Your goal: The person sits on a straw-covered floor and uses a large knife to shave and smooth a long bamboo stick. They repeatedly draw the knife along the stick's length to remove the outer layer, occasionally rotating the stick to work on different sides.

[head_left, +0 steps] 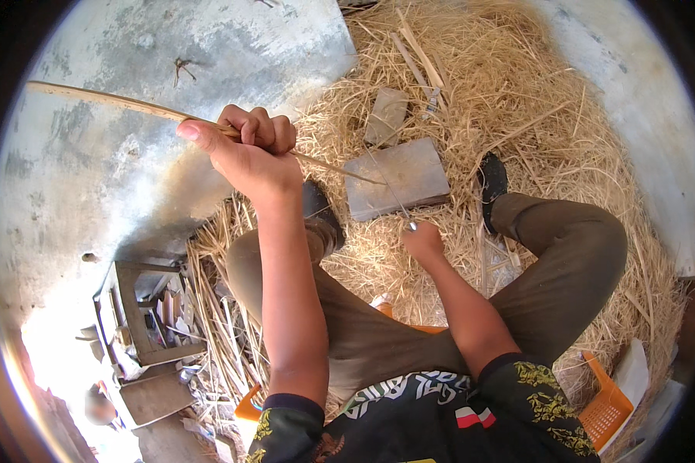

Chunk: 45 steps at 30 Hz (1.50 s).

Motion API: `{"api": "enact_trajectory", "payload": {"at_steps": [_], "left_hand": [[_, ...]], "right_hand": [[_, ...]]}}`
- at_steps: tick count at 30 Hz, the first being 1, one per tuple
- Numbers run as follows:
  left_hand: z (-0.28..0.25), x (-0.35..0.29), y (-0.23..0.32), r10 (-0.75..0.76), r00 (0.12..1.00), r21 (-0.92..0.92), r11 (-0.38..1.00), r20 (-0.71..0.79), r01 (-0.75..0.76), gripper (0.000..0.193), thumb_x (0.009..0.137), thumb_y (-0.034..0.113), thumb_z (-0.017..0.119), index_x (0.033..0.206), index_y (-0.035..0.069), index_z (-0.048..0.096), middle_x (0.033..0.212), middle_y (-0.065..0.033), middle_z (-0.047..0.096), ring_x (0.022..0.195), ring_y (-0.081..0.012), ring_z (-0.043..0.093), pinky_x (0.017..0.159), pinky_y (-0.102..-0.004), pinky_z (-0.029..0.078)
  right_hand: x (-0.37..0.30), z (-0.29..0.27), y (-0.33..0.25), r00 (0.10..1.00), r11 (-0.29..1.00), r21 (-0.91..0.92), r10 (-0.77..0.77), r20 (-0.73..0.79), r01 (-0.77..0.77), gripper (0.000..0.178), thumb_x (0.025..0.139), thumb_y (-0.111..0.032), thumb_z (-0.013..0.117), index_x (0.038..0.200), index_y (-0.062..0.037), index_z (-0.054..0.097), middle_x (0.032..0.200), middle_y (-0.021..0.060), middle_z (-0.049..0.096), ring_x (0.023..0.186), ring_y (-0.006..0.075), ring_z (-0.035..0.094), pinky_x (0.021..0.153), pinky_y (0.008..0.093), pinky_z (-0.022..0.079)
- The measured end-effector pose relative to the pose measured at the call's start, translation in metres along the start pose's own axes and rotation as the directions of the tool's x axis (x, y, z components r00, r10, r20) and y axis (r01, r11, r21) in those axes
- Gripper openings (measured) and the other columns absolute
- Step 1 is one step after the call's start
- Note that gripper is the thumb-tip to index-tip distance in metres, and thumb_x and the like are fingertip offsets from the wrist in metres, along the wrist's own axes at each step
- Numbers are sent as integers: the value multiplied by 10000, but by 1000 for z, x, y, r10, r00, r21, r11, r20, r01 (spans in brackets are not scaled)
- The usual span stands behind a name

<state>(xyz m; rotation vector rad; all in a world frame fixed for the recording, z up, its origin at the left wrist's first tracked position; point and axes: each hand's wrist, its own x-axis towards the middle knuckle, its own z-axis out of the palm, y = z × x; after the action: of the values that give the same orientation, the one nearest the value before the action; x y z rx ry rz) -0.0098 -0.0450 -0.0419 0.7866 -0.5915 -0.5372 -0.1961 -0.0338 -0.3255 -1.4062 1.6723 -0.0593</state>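
My left hand [256,158] is raised and wrapped round a long bamboo strip [123,103]. The strip slants down from the far left, and its thin end reaches over a flat grey block [409,166] on the floor. Low beside the block's near edge, my right hand [423,242] is closed round the handle of what looks like a knife [398,202]. Its blade shows only as a narrow line, with a shiny collar at the handle. Blade and strip cross over the block; whether they touch I cannot tell.
Straw-like shavings [548,100] cover the floor around my bent legs. A smaller block [386,116] lies beyond the grey one, near some loose wood strips [421,58]. At left are piled sticks [239,332] and a wooden frame [166,355]. Orange plastic [606,413] shows beside me.
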Motion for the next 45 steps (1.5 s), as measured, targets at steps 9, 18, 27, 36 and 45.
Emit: {"api": "enact_trajectory", "payload": {"at_steps": [9,18,27,36,45], "left_hand": [[-6,4,-7,5,1000,-16,1000,-13,-5,752,853,867,371,652,158,219,565,36,123,516,-124,69,480,-308,73],[4,12,-7,76,978,103,993,-196,-57,725,880,849,345,692,161,214,566,35,123,520,-127,85,481,-313,87],[4,18,-14,148,963,179,978,-223,-109,703,912,817,308,706,148,246,595,29,152,517,-132,107,476,-305,105],[6,22,-8,160,947,168,979,-277,-116,687,936,788,296,728,134,266,606,28,159,527,-136,134,482,-304,136],[-14,16,9,178,936,92,983,-303,-157,646,984,726,290,688,153,276,560,45,183,493,-120,152,463,-291,135]], "right_hand": [[3,19,-4,998,977,204,-60,-28,65,289,830,-230,665,916,43,704,851,249,708,835,376,711,725,458,531],[23,41,-17,982,977,140,-146,-116,162,332,842,-273,684,866,57,705,906,280,700,887,407,703,763,477,548],[9,40,-20,996,969,229,-88,-35,93,317,822,-244,675,891,64,702,871,269,705,839,419,699,737,489,539],[14,37,-10,1000,995,95,0,-22,3,316,851,-265,662,937,33,722,944,261,713,900,400,708,785,465,550],[28,42,23,992,991,60,123,11,-123,334,831,-274,648,1008,-2,725,1007,219,725,955,379,706,810,453,545]]}}
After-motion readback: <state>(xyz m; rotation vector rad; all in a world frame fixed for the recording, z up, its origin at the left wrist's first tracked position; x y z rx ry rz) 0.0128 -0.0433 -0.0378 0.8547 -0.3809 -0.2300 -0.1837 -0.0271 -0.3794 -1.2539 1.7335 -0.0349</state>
